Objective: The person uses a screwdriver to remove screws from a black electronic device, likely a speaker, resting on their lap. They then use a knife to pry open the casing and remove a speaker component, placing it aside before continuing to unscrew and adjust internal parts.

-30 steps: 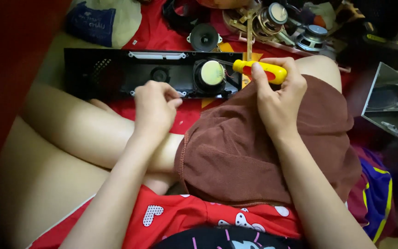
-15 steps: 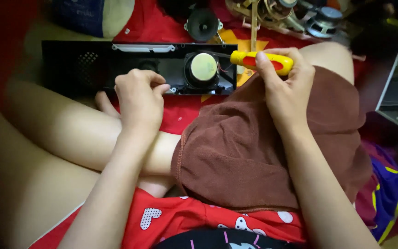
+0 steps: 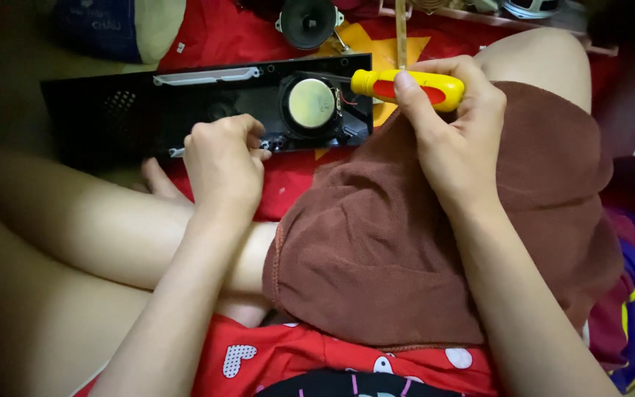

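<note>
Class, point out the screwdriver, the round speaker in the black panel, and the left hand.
screwdriver (image 3: 413, 87), head view, yellow and red handle.
round speaker (image 3: 311, 104), head view, its metal back.
left hand (image 3: 222, 162), head view, back of hand.

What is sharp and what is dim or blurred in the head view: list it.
Head view: both hands, the left hand and the right hand, are sharp, as is the yellow screwdriver handle; the round speaker catches a soft sheen; the black panel falls into shadow at its left; top edge objects are blurred.
</note>
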